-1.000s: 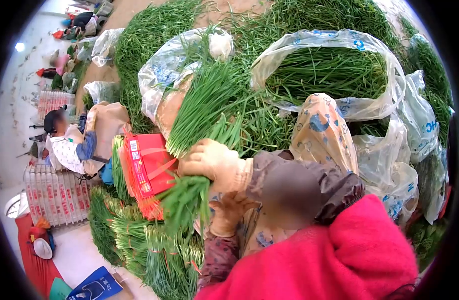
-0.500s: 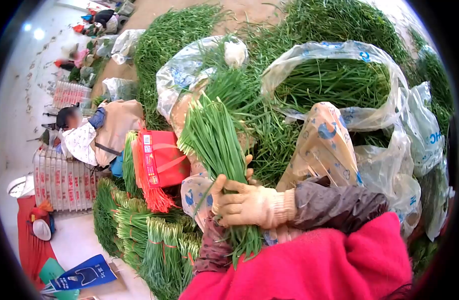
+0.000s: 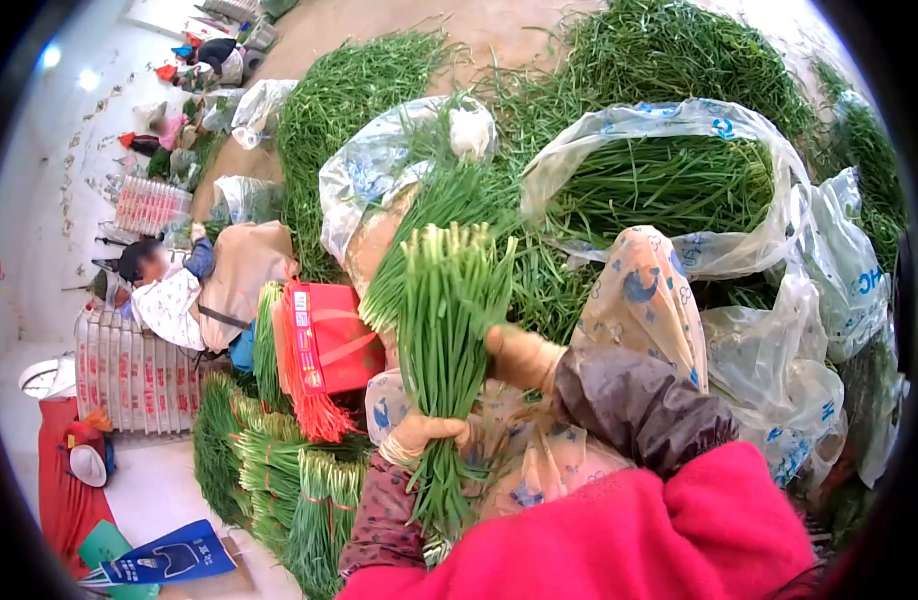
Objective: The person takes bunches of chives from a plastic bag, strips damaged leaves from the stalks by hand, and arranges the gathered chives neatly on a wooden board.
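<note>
A thick bunch of garlic chives [image 3: 445, 330] stands nearly upright in front of me, pale cut ends at the top. My left hand [image 3: 424, 436], in a cream work glove, is closed around its lower part, and loose leaf tips hang below. At the bunch's right edge is my gloved right hand [image 3: 524, 356]; its fingers are blurred and partly hidden by the leaves. More loose chives [image 3: 449, 205] lie just behind the bunch. To its left sits a red box [image 3: 344, 340] with a fringe of red ties [image 3: 324, 415].
Tied chive bundles [image 3: 324, 500] are stacked at the lower left. Loose chives [image 3: 679, 60] are heaped at the back, and an open plastic bag [image 3: 669, 115] holds more. Another person [image 3: 169, 300] sits at the left near stacked white crates [image 3: 139, 375].
The bunch has turned from leaning left to nearly upright. My right hand has moved from across its front to its right side, and my left hand has come into view low on the bunch.
</note>
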Tool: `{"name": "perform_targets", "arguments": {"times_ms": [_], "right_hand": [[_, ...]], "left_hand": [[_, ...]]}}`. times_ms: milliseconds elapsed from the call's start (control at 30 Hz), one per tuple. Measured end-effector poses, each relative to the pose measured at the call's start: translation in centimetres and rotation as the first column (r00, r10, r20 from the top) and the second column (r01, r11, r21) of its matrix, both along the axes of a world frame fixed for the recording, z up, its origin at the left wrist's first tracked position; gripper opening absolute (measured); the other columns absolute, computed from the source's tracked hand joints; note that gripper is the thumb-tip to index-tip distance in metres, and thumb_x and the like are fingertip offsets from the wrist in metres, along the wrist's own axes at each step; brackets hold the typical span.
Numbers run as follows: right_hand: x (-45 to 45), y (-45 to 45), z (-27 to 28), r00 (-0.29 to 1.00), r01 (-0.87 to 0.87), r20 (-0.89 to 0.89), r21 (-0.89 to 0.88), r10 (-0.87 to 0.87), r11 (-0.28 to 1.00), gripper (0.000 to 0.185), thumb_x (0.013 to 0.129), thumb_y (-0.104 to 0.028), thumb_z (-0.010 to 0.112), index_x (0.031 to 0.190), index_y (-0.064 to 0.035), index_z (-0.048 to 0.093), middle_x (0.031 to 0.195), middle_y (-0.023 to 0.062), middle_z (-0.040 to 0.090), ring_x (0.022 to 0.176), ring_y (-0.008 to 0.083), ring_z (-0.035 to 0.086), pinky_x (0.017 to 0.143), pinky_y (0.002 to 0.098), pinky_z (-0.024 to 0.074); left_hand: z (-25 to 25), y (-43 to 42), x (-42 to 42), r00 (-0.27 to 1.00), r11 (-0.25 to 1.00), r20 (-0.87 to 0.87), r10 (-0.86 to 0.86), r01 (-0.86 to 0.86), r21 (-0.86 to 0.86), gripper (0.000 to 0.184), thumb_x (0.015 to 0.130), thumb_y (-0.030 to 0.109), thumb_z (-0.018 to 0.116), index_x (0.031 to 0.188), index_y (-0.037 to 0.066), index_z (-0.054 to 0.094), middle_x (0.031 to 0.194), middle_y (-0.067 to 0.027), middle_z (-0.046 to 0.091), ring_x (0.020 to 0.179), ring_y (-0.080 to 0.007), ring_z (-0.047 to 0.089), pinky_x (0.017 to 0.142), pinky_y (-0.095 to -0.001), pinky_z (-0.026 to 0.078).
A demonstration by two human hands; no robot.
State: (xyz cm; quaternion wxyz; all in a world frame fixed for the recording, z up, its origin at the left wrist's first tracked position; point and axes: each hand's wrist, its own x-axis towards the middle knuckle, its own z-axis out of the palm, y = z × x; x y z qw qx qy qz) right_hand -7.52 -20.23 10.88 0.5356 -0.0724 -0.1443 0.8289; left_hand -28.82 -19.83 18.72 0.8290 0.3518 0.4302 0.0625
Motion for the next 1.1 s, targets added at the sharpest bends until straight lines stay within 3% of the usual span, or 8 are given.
{"name": "perform_targets", "arguments": {"times_ms": [200, 333, 567, 733, 833, 867, 1000, 1100], "right_hand": [[3.2, 3.0, -4.0, 0.877, 0.463, 0.274, -0.255, -0.396, 0.849, 0.052, 0.086, -0.034, 0.069, 0.132, -0.0151, 0.051, 0.117, 0.0058, 0.062, 0.107, 0.0195, 0.057, 0.089, 0.0401, 0.0498], [4.0, 3.5, -3.0, 0.454, 0.460, 0.878, -0.083, -0.153, 0.884, 0.024, 0.093, -0.028, 0.059, 0.110, -0.0125, 0.065, 0.092, 0.0019, 0.062, 0.086, 0.0127, 0.054, 0.073, 0.0304, 0.0459], [6.3, 4.8, -7.7, 0.198, 0.556, 0.978, -0.172, 0.071, 0.813, 0.023, 0.093, -0.024, 0.049, 0.096, -0.0123, 0.068, 0.086, 0.0062, 0.066, 0.074, 0.0178, 0.062, 0.067, 0.0331, 0.0511], [9.1, 6.6, -6.9, 0.229, 0.808, 0.951, -0.065, -0.209, 0.586, 0.027, 0.094, -0.027, 0.051, 0.092, -0.0078, 0.070, 0.072, 0.0031, 0.063, 0.058, 0.0135, 0.051, 0.052, 0.0295, 0.0406], [15.1, 7.3, -10.2, 0.656, 0.755, 0.546, -0.466, -0.521, 0.461, 0.025, 0.095, -0.024, 0.051, 0.097, -0.0034, 0.065, 0.066, 0.0046, 0.056, 0.053, 0.0129, 0.049, 0.047, 0.0281, 0.0396], [14.7, 8.2, -7.7, 0.483, 0.869, 0.739, -0.340, -0.470, 0.359, 0.027, 0.095, -0.028, 0.055, 0.098, -0.0033, 0.063, 0.063, 0.0012, 0.050, 0.054, 0.0124, 0.049, 0.048, 0.0265, 0.0389], [14.0, 6.8, -2.9, 0.464, 0.703, 0.770, -0.020, -0.438, 0.711, 0.025, 0.093, -0.028, 0.058, 0.099, -0.0051, 0.066, 0.068, -0.0007, 0.053, 0.057, 0.0106, 0.046, 0.052, 0.0254, 0.0398], [8.6, 4.1, 6.3, 0.441, 0.077, 0.897, -0.027, -0.009, 0.997, 0.026, 0.087, -0.025, 0.065, 0.107, -0.0078, 0.067, 0.078, -0.0001, 0.060, 0.070, 0.0100, 0.055, 0.059, 0.0253, 0.0457]], "left_hand": [[0.6, -3.0, -0.8, 0.998, 0.996, 0.004, -0.055, 0.055, -0.064, 0.065, 0.073, 0.002, 0.072, 0.131, 0.000, 0.045, 0.106, -0.0206, 0.064, 0.064, -0.0205, 0.059, 0.056, -0.0289, 0.050], [0.4, -5.3, -1.6, 1.000, 0.986, -0.007, -0.006, 0.005, -0.166, 0.064, 0.072, 0.001, 0.072, 0.130, -0.001, 0.045, 0.107, -0.0183, 0.064, 0.061, -0.0213, 0.059, 0.053, -0.0298, 0.049], [1.1, -7.7, -2.0, 0.992, 0.976, -0.069, 0.107, -0.118, -0.181, 0.059, 0.071, 0.002, 0.073, 0.124, 0.001, 0.048, 0.088, -0.0114, 0.061, 0.060, -0.0203, 0.057, 0.052, -0.0304, 0.047], [1.5, -8.9, -2.7, 0.976, 0.976, -0.118, 0.182, -0.194, -0.101, 0.062, 0.070, -0.002, 0.073, 0.127, 0.002, 0.047, 0.091, -0.0113, 0.062, 0.062, -0.0198, 0.058, 0.052, -0.0298, 0.047], [1.6, -8.8, -3.7, 0.984, 0.973, -0.106, 0.143, -0.159, -0.170, 0.064, 0.071, -0.003, 0.071, 0.130, 0.002, 0.046, 0.101, -0.0132, 0.064, 0.064, -0.0191, 0.059, 0.053, -0.0295, 0.048], [1.7, -8.8, -4.0, 0.983, 0.972, -0.108, 0.151, -0.167, -0.164, 0.064, 0.071, -0.003, 0.071, 0.130, 0.002, 0.046, 0.101, -0.0132, 0.064, 0.064, -0.0191, 0.059, 0.053, -0.0295, 0.048], [2.3, -8.8, -4.7, 0.973, 0.964, -0.090, 0.214, -0.225, -0.141, 0.064, 0.071, -0.001, 0.072, 0.130, 0.002, 0.048, 0.111, -0.0152, 0.065, 0.066, -0.0175, 0.060, 0.056, -0.0286, 0.050], [0.8, -8.7, -5.0, 0.964, 0.965, -0.101, 0.246, -0.253, -0.068, 0.062, 0.072, 0.001, 0.073, 0.129, 0.001, 0.050, 0.112, -0.0150, 0.065, 0.067, -0.0162, 0.060, 0.056, -0.0279, 0.051]]}}
